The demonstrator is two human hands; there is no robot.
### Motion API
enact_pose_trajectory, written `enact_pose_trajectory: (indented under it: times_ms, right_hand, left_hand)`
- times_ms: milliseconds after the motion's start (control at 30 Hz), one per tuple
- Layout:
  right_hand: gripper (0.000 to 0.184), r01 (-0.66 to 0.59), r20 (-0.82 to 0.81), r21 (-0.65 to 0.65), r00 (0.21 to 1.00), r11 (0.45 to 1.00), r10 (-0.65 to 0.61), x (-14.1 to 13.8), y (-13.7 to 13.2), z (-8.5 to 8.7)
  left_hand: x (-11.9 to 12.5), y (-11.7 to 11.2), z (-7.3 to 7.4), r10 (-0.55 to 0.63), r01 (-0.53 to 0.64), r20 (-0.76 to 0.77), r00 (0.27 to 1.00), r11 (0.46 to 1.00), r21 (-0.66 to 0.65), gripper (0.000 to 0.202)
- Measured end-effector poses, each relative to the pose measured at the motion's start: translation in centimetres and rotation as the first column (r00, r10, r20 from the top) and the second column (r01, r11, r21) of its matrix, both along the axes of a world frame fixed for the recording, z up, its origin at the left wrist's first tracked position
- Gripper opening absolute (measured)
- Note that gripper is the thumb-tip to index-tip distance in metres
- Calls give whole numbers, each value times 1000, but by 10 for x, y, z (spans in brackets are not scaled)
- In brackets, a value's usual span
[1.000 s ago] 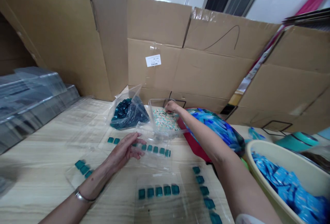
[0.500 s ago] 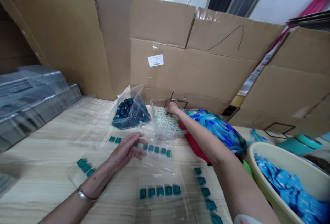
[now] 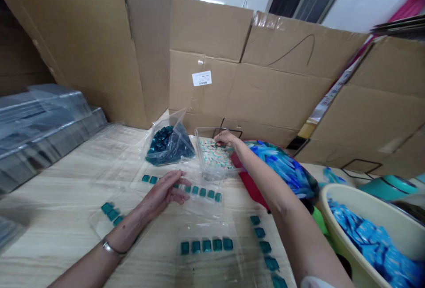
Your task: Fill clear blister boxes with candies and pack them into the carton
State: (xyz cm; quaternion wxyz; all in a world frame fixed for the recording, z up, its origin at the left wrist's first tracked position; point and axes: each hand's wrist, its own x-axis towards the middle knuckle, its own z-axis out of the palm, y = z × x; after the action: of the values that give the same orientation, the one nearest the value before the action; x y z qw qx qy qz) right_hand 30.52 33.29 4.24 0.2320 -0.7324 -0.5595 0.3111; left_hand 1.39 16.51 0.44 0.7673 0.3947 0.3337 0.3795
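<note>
Your left hand [image 3: 164, 190] is resting open with its fingers spread, lying on a clear plastic tray [image 3: 202, 210] near the middle of the tabletop [image 3: 59, 173]. A row of teal square pieces [image 3: 199, 194] is sitting in that tray, just beside your fingertips, and a silver bangle [image 3: 109, 247] is circling your left wrist.

Your right hand [image 3: 226, 138] is reaching into a clear plastic box [image 3: 198, 151] near the far edge of the tabletop. Its fingers are bending down among the small pale and green pieces [image 3: 214, 157] filling the box, but whether they are grasping one is too small to tell.

A clear plastic bag [image 3: 169, 146] of dark teal pieces is slumping just left of the box. Toward the near edge, more clear trays are lying with teal pieces set in rows and columns [image 3: 206, 245]. Beyond your right arm, a bulging blue-patterned bag [image 3: 282, 168] is leaning near the box, and a beige basin [image 3: 335, 217] of blue packets [image 3: 368, 235] is sitting at the right edge. A stack of clear trays [image 3: 43, 120] is lying along the left side, while cardboard sheets [image 3: 282, 89] are standing behind the far edge.
</note>
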Motion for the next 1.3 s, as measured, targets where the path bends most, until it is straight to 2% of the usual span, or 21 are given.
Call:
enact_pose_trajectory:
  times_ms: [133, 267, 533, 733, 900, 1067, 1200, 1300]
  right_hand:
    - [9, -22, -113, -18, 993, 1000, 20, -1, -2, 4]
    - [9, -46, -122, -16, 992, 999, 44, 0, -3, 0]
    - [9, -80, 5, 83, 997, 993, 79, 5, 6, -17]
    - [15, -175, 188, 125, 971, 977, 150, 6, 11, -22]
    - [21, -290, 372, 106, 899, 951, 233, 2, 10, -21]
    - [18, -416, 531, 84, 788, 906, 313, -4, 4, -21]
    - [14, -511, 601, 43, 700, 859, 386, -5, -1, -20]
    - [14, -528, 621, 21, 673, 849, 403, -4, -3, -19]
  left_hand:
    - [0, 0, 1, -8, 8, 5, 1000, 1000, 0, 33]
    - [0, 0, 2, -7, 7, -1, 1000, 1000, -8, 33]
    - [0, 0, 2, -3, 3, -5, 1000, 1000, -6, 32]
    - [1, 0, 3, -6, 6, -3, 1000, 1000, -13, 30]
    - [0, -1, 5, 8, -8, -8, 1000, 1000, -20, 30]
    - [0, -1, 3, 3, -3, -6, 1000, 1000, -5, 31]
    - [0, 0, 1, 1, -1, -3, 1000, 1000, 5, 30]
    - [0, 0, 0, -10, 10, 0, 1000, 1000, 11, 30]
